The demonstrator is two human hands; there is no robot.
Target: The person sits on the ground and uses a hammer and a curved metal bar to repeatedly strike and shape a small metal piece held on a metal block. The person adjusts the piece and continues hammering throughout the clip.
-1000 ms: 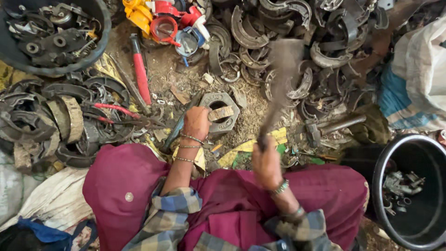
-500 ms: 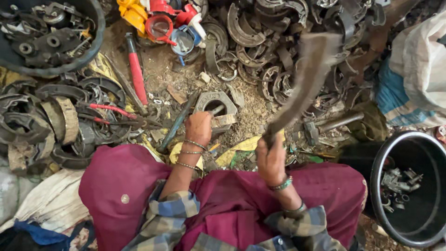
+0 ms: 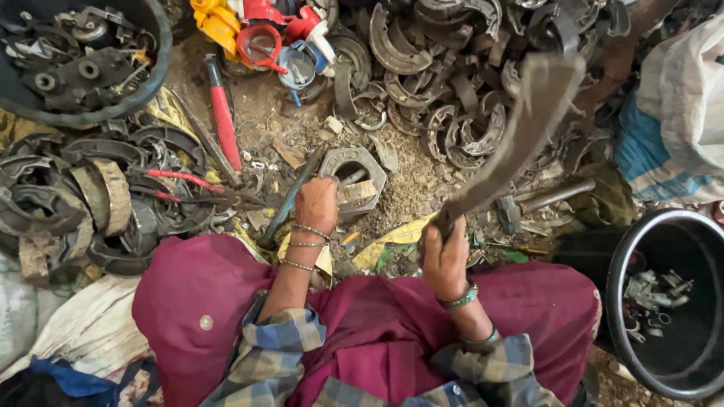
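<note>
Meanwhile the right hand (image 3: 445, 260), fist shut round a big blade (image 3: 520, 136), had swung it higher vs. before; left hand (image 3: 317, 205) pinned a part on the metal block (image 3: 351, 167).

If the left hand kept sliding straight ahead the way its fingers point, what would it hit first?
Probably the large hexagonal metal nut right in front of the left hand; the fingers already seem to rest at its near edge, by the small block on it. Depth is hard to judge from above.
</note>
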